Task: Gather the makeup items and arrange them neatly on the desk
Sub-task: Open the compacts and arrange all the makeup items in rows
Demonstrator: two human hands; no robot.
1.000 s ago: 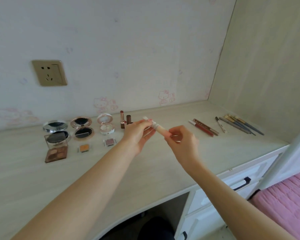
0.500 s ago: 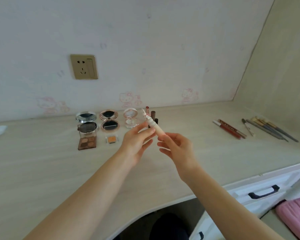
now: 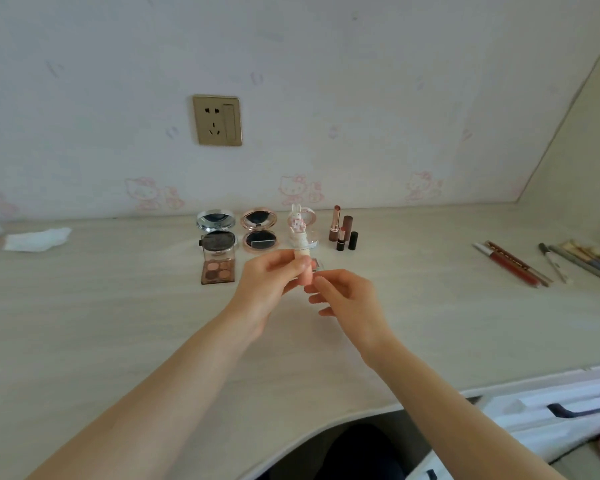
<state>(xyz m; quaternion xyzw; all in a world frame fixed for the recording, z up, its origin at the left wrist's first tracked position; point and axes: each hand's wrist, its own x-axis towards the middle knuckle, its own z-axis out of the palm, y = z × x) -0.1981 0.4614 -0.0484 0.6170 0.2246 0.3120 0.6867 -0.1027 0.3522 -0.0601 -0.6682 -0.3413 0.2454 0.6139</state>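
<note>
My left hand (image 3: 271, 284) pinches a pale pink makeup tube (image 3: 300, 245) with a white rabbit-shaped cap, held upright above the desk (image 3: 118, 323). My right hand (image 3: 347, 299) touches the tube's lower end with its fingertips, fingers loosely spread. Behind the hands, along the wall, stand a silver compact (image 3: 217, 230), a rose-gold compact (image 3: 260, 230), a clear round case (image 3: 309, 237) partly hidden by the tube, and lipsticks (image 3: 342, 230). A brown eyeshadow palette (image 3: 218, 270) lies in front of the silver compact.
Several pencils and brushes (image 3: 548, 263) lie in a row at the right of the desk. A white tissue (image 3: 37, 239) lies at the far left. A wall socket (image 3: 217, 120) sits above. White drawers (image 3: 568, 410) with a dark handle are at the lower right.
The tube has turned from slanting to upright in my left hand. My right hand's grip has loosened to a fingertip touch. The view has swung left, shifting everything rightward.
</note>
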